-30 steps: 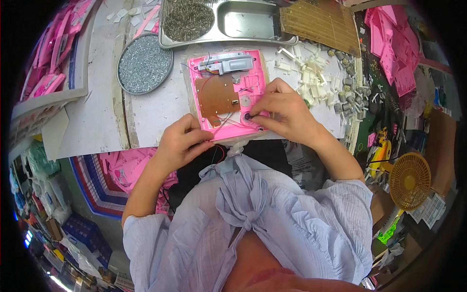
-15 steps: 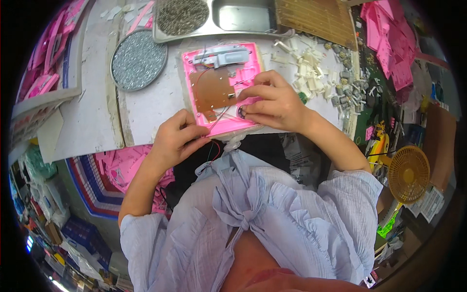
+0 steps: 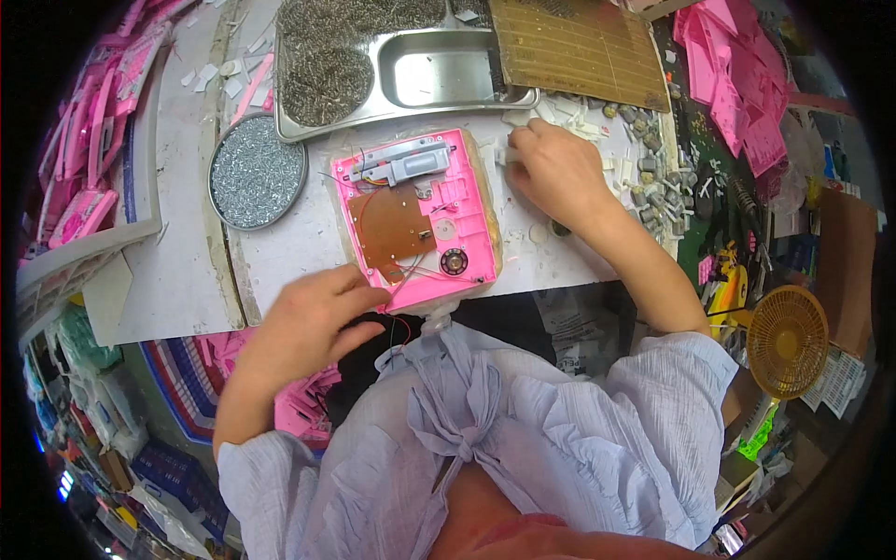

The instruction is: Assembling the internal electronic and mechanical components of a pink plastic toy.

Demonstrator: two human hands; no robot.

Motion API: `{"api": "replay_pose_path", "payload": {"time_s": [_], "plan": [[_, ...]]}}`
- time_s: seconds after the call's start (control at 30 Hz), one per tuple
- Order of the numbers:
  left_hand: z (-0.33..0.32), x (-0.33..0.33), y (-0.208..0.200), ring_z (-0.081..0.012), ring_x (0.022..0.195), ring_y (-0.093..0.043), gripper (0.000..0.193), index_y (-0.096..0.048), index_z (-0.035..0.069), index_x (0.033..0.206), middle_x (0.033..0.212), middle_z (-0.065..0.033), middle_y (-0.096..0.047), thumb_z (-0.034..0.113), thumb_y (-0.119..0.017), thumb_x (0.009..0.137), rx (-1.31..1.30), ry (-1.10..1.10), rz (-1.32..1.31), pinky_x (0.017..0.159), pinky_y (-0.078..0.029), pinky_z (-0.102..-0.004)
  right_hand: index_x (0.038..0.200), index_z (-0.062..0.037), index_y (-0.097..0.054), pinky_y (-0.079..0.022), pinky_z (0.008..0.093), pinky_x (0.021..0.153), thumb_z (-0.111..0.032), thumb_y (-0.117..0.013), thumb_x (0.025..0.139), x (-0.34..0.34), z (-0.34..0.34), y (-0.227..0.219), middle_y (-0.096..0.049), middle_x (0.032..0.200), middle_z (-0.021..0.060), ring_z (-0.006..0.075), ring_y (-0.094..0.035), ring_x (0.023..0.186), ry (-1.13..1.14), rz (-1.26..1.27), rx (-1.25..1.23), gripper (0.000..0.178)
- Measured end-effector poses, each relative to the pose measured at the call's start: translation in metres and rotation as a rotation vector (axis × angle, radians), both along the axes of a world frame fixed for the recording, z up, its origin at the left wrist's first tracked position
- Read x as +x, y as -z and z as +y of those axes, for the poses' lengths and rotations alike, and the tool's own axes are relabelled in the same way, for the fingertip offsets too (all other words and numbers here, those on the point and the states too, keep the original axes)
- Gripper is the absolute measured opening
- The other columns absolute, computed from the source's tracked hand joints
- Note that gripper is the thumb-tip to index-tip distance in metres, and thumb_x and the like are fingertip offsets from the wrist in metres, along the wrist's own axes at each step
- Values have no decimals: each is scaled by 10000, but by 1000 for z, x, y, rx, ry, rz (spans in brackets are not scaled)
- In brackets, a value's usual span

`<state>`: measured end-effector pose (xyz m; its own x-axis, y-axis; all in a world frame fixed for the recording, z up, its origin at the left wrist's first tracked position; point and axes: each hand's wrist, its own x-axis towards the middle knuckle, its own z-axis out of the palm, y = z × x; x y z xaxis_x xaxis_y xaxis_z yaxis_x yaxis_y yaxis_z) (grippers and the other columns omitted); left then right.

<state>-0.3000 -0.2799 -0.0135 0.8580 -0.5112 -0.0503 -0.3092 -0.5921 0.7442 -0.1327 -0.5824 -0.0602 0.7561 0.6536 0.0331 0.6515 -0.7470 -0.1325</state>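
Note:
An open pink plastic casing (image 3: 476, 219) lies on the white bench in front of me. Inside it are a brown circuit board (image 3: 390, 229), a small black round speaker (image 3: 455, 262) and a grey part (image 3: 411, 164) near its far edge. Thin red wires (image 3: 403, 329) trail from its near edge. My left hand (image 3: 303, 322) rests at the casing's near left corner, fingers loosely apart by the wires. My right hand (image 3: 553, 173) is just right of the casing, its fingertips closed on a small white part (image 3: 507, 153) at the edge of a pile of white pieces (image 3: 569, 117).
A round tin of silver screws (image 3: 257, 173) sits left of the casing. Behind it stands a steel tray (image 3: 439, 70) with metal springs (image 3: 327, 79), and a brown ribbed mat (image 3: 579, 47). Grey small parts (image 3: 653, 177) and pink mouldings (image 3: 737, 89) lie right; a yellow fan (image 3: 789, 341) stands lower right.
My right hand has left the casing's wiring and moved right and away to the white pieces. My left hand stays at the casing's near left corner.

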Motion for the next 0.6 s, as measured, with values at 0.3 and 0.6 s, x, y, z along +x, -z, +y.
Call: {"api": "replay_pose_path", "payload": {"time_s": [0.3,0.6], "plan": [[65,249,1,-124,732,-603,310,-701,-7,1127,838,-31,-676,261,-688,971,-224,-716,-296,685,-492,-271,1064,-36,-650,-413,281,518,-69,-607,865,0,-41,-54,-536,585,39,116,-510,509,226,382,634,206],[124,454,52,-318,1343,-495,1063,-499,31,1456,1399,-219,-566,884,-408,828,-825,-649,543,1118,-363,-506,1199,31,-625,-534,334,825,-193,-522,1007,279,-72,-85,-726,1080,137,210,-696,952,439,186,1253,312]]}}
